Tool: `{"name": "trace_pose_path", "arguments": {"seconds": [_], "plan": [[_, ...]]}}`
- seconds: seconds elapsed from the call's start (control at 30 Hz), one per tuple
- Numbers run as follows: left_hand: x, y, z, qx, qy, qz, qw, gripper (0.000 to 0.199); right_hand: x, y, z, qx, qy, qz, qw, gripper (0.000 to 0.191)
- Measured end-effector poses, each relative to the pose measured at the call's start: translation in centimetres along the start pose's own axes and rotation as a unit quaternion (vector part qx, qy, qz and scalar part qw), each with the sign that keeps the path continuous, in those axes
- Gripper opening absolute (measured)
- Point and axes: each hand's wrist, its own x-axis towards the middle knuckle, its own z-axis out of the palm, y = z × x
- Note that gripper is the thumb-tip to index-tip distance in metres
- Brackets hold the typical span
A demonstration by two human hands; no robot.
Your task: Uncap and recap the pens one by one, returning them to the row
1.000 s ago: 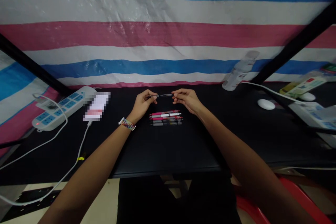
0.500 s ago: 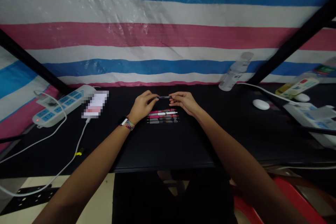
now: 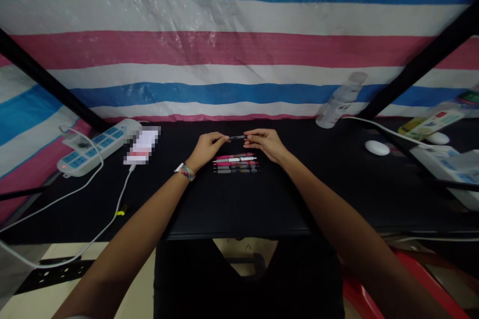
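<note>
Both hands meet over the far middle of a black table (image 3: 239, 204), holding one dark pen (image 3: 237, 137) level between them. The left hand (image 3: 205, 148) is closed, its fingertips pinching the pen's left end; the right hand (image 3: 266, 143) is closed too, fingertips pinching the right end, so only a short stretch of the barrel shows between them. The pen is small and dim here, so whether it is capped cannot be told. The pen is held just above a neat row of pens (image 3: 236, 163) lying side by side on the table, pink, white and dark ones, just nearer the person than the hands. A multicoloured wristband (image 3: 186, 171) sits on the left wrist. To the left lie a white power strip (image 3: 98, 146) with a red light and a white cable (image 3: 108, 219) trailing off the table edge. At the far right stand a clear plastic bottle (image 3: 340, 100) and, nearer, a white computer mouse (image 3: 377, 147). A striped tarpaulin (image 3: 232, 50) in blue, white and pink forms the backdrop.
</note>
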Motion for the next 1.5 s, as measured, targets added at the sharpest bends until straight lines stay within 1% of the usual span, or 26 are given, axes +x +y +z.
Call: {"name": "trace_pose_path", "arguments": {"seconds": [0.07,0.13,0.2,0.27,0.3,0.33,0.4,0.43,0.5,0.57,0.63,0.7,0.8,0.93,1.03,1.07,1.1,1.17,1.2,1.4,1.5], "plan": [[0.1,-0.2,0.0,-0.046,0.014,-0.023,0.999,0.025,0.0,0.0,0.0,-0.005,-0.003,0.003,1.0,0.029],[0.2,-0.4,0.0,-0.094,0.034,-0.035,0.994,0.029,0.0,-0.1,0.0,-0.004,0.0,0.004,1.0,0.03],[0.3,-0.4,0.0,-0.11,0.043,-0.048,0.992,0.024,0.1,-0.1,0.0,0.004,0.006,0.0,1.0,0.032],[0.3,-0.4,0.0,-0.102,0.044,-0.069,0.991,0.041,0.1,-0.1,0.1,0.009,0.006,-0.004,1.0,0.034],[0.4,-0.4,0.0,-0.101,0.047,-0.074,0.991,0.046,0.1,0.0,0.1,0.01,0.005,-0.006,1.0,0.035],[0.4,-0.4,0.0,-0.106,0.05,-0.073,0.99,0.043,0.1,0.0,0.1,0.011,0.005,-0.007,1.0,0.035],[0.4,-0.4,0.1,-0.128,0.055,-0.058,0.989,0.031,0.1,0.1,0.1,0.01,0.009,-0.009,1.0,0.036],[0.4,-0.4,0.1,-0.136,0.055,-0.053,0.988,0.032,0.1,0.1,0.1,0.011,0.011,-0.01,1.0,0.037],[0.5,-0.4,0.1,-0.137,0.049,-0.062,0.987,0.033,0.2,0.2,0.1,0.013,0.013,-0.012,1.0,0.036],[0.5,-0.5,0.0,-0.139,0.048,-0.075,0.986,0.039,0.3,0.3,0.0,0.018,0.016,-0.013,1.0,0.036],[0.5,-0.5,0.0,-0.148,0.048,-0.074,0.985,0.036,0.4,0.3,0.0,0.026,0.023,-0.015,0.999,0.037],[0.5,-0.5,-0.1,-0.152,0.048,-0.075,0.984,0.038,0.4,0.4,0.0,0.035,0.029,-0.018,0.999,0.039],[0.5,-0.5,-0.2,-0.155,0.052,-0.091,0.982,0.044,0.4,0.4,0.0,0.041,0.03,-0.019,0.999,0.041],[0.4,-0.6,-0.5,-0.149,0.056,-0.081,0.984,0.044,0.3,0.4,-0.1,0.045,0.035,-0.018,0.998,0.041],[0.4,-1.0,-0.7,-0.11,0.059,-0.103,0.987,0.063,0.4,0.4,-0.2,0.044,0.031,-0.018,0.998,0.039],[0.4,-1.2,-0.8,-0.109,0.065,-0.106,0.986,0.063,0.4,0.3,-0.2,0.045,0.031,-0.017,0.998,0.038],[0.5,-1.3,-0.9,-0.116,0.073,-0.105,0.985,0.057,0.5,0.3,-0.2,0.048,0.033,-0.016,0.998,0.037],[0.6,-1.7,-1.0,-0.147,0.09,-0.096,0.98,0.039,0.5,0.3,-0.3,0.061,0.04,-0.014,0.997,0.035],[0.7,-1.9,-1.0,-0.162,0.097,-0.094,0.977,0.034,0.6,0.2,-0.4,0.068,0.045,-0.012,0.997,0.033],[0.8,-2.5,-1.4,-0.173,0.122,-0.104,0.972,0.031,0.7,0.0,-0.8,0.078,0.074,-0.012,0.994,0.022],[0.8,-2.5,-1.5,-0.179,0.127,-0.108,0.97,0.031,0.7,0.0,-0.9,0.073,0.085,-0.015,0.994,0.021]]}}
